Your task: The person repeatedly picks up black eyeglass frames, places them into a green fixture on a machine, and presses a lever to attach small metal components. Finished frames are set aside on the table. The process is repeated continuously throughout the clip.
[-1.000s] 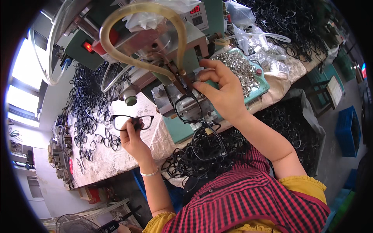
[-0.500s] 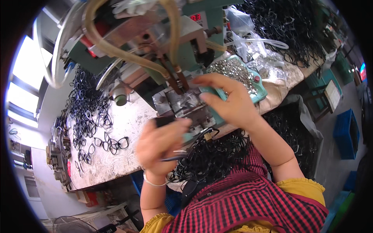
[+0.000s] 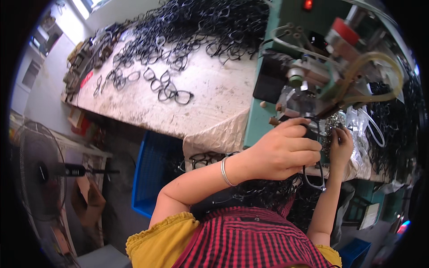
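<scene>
My left hand (image 3: 286, 149) is closed around a black eyeglass frame (image 3: 318, 181), whose rim hangs below the fingers. It is in front of the green bench machine (image 3: 257, 125), close to the machine's working head. Farther right, my right hand (image 3: 342, 145) is at a tray of small shiny metal parts (image 3: 333, 123), its fingers bent together. Whatever is between those fingertips is too small to make out. A fixture with metal blocks (image 3: 295, 105) is just beyond my left hand, partly covered by it. More black frames (image 3: 286, 183) are heaped below my forearms.
Glasses frames (image 3: 167, 87) lie on the worn white table (image 3: 214, 96), with a large pile (image 3: 201, 22) behind them. Yellowish hoses (image 3: 373, 60) loop off the machine at right. Clear plastic bags (image 3: 357, 129) lie beside the tray. A blue crate (image 3: 149, 174) and a fan (image 3: 42, 172) stand at lower left.
The view has swung left, so the machine now appears at the right. My left hand has come up in front of the machine with a frame; my right hand has moved from the fixture to the parts tray.
</scene>
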`<action>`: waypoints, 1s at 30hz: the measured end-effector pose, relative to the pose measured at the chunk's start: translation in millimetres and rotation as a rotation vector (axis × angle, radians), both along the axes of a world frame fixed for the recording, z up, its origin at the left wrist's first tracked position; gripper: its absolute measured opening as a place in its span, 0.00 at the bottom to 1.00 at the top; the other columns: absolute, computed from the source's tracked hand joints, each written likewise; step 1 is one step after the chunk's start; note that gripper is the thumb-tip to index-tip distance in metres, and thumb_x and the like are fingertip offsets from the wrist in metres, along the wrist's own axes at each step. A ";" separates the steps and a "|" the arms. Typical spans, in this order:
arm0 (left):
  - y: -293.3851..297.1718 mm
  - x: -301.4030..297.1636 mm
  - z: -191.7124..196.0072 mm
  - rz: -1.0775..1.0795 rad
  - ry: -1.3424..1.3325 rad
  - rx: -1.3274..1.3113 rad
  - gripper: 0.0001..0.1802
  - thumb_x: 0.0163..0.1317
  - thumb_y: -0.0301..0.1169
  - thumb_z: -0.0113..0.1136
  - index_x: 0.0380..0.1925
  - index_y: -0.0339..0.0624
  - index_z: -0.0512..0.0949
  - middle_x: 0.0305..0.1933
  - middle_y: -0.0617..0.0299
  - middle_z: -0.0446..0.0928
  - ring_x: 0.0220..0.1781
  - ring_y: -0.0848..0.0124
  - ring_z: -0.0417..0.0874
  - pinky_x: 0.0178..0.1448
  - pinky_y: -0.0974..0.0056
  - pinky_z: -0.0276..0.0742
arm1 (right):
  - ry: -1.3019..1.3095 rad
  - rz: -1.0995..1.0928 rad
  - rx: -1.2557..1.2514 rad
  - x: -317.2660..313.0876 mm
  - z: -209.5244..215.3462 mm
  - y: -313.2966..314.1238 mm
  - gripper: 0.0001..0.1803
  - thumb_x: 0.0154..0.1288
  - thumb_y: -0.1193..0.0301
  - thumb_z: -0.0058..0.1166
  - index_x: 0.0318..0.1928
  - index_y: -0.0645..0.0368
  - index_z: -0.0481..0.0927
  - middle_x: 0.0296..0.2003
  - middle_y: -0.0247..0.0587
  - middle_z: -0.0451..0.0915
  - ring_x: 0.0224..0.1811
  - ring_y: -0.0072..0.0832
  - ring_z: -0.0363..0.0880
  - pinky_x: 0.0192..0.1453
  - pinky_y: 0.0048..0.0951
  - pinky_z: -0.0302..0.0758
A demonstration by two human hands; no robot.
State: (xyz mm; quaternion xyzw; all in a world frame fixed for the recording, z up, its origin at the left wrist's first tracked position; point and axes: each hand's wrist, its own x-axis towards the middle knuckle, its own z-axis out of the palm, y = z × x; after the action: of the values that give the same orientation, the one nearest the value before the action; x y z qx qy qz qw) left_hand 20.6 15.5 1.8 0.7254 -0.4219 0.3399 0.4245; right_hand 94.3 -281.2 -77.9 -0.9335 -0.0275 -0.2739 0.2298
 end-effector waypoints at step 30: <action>48.6 114.2 -88.7 0.401 0.694 -0.397 0.46 0.52 0.30 0.73 0.66 0.42 0.53 0.43 0.47 0.80 0.36 0.59 0.85 0.39 0.58 0.82 | 0.011 0.029 0.656 -45.8 1.8 -7.0 0.10 0.64 0.79 0.62 0.45 0.63 0.88 0.41 0.37 0.87 0.45 0.23 0.83 0.60 0.26 0.73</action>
State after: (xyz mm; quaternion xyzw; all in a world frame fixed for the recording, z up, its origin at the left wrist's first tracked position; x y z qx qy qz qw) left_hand 134.8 64.0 -87.0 0.7686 -0.0321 0.2265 0.5975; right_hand 48.5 -288.3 -76.1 -0.8106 0.0501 -0.2596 0.5225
